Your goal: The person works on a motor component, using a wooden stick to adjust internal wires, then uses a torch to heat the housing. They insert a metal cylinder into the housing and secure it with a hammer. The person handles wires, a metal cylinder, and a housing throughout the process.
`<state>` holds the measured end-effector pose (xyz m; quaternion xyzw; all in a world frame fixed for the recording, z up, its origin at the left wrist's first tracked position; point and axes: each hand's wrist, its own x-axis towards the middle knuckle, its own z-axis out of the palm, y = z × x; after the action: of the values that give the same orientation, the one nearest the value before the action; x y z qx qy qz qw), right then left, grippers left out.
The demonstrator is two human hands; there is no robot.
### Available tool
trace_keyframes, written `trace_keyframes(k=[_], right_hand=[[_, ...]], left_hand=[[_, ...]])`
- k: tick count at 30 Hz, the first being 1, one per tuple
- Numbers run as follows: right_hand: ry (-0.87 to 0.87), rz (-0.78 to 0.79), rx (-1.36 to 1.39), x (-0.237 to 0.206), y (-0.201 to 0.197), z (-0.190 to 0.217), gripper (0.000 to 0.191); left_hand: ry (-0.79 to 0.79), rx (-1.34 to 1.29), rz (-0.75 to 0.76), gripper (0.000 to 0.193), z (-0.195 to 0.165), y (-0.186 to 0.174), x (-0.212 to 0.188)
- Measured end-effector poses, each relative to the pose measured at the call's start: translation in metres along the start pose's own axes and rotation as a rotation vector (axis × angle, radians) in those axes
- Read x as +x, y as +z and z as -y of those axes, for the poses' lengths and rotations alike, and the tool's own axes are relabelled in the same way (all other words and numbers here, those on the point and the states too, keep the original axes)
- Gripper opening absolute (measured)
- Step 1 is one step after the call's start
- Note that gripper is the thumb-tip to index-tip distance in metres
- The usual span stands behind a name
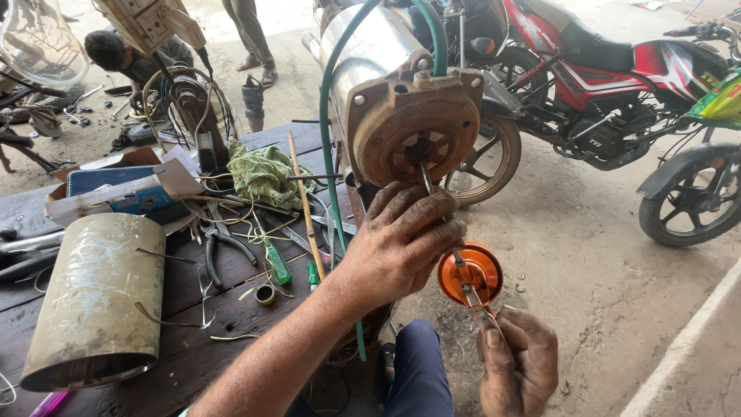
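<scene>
Oiling of a motor bearing, seen from above the hands. Left hand (401, 243), grimy, fingers curled loosely around a thin metal spout (427, 179), steadying its tip at the central bore of a rust-brown cast end cover (421, 127) on a cylindrical motor with a shiny steel casing (370, 46). Right hand (519, 363), lower, fingers folded shut about the trigger and handle of a round orange oil can (471, 274), held in the air below the end cover and just beside the left wrist; how hard the trigger is squeezed, impossible to tell. Oil can: judged light, smooth and probably slick with oil, best gripped at handle and trigger as shown; spout slender and likely to flex, hence supported near its tip. Motor: judged heavy and rigid, resting at the edge of a dark wooden workbench (193, 347). Green hose (328, 116) looped over the casing and hanging down in front of the bench. On the bench: dull metal cylinder shell (96, 297) lying on its side, black-handled pliers (220, 251), green-handled screwdriver (276, 264), thin wooden stick (305, 201), crumpled green cloth (262, 174), open cardboard box (123, 189), loose copper wire. Beyond, on bare sandy ground: red motorcycle (610, 69) parked close behind the motor, a second wheel at the right edge, and a crouching person (127, 54) at upper left.
</scene>
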<state>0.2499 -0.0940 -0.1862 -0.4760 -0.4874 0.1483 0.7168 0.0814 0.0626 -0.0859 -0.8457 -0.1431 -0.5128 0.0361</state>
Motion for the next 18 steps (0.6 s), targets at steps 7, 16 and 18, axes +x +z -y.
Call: trace_keyframes(k=[7,16,18], right_hand=[[0.018,0.144,-0.006,0.0013,0.0,-0.0009,0.062],[0.245,0.321,-0.113,0.0031,0.0006,0.0014,0.061],[0.332,0.357,-0.108,0.0078,0.0016,0.0033,0.062]], left_hand=[[0.018,-0.062,0.058,0.028,0.0021,-0.0008,-0.0024],[-0.003,-0.099,0.087,0.035,0.0045,-0.0034,-0.0069],[0.016,-0.091,0.09,0.036,0.0058,-0.0031,-0.0062]])
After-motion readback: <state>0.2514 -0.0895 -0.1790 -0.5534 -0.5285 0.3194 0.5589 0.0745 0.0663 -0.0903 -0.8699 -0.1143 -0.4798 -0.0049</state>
